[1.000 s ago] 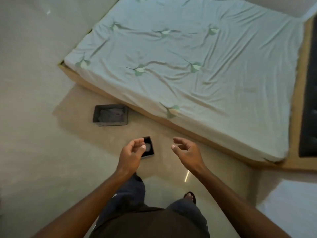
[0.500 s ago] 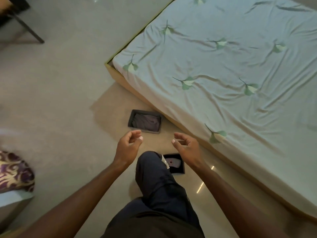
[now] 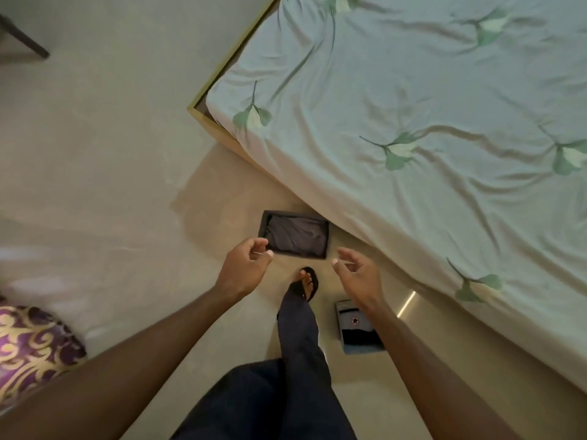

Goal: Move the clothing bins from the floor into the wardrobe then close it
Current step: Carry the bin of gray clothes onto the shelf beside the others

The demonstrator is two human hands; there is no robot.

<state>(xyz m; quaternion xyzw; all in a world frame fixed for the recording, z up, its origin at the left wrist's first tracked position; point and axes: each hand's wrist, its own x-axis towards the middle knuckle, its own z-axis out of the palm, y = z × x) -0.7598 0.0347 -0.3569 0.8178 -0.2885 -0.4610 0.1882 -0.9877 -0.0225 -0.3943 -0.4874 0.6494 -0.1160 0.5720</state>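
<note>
A dark rectangular clothing bin [image 3: 297, 234] with grey folded cloth inside lies on the floor beside the bed. A smaller bin [image 3: 355, 331] holding dark cloth with a star patch sits nearer to me, partly hidden by my right forearm. My left hand [image 3: 244, 269] hovers above the floor at the larger bin's near-left corner, fingers curled and apart, holding nothing. My right hand [image 3: 357, 274] hangs just right of that bin, also empty with fingers apart. The wardrobe is out of view.
A low bed [image 3: 413, 138] with a pale green leaf-print sheet fills the right side, its wooden frame edge running diagonally. My leg and sandalled foot [image 3: 306, 282] step between the bins. A purple and gold patterned cushion [image 3: 31, 344] lies at the left; a dark furniture leg [image 3: 25, 42] at top left.
I have stepped closer to the bins; the larger bin now lies right in front of my hands and the smaller one has slid under my right forearm. Both hands stay empty.
</note>
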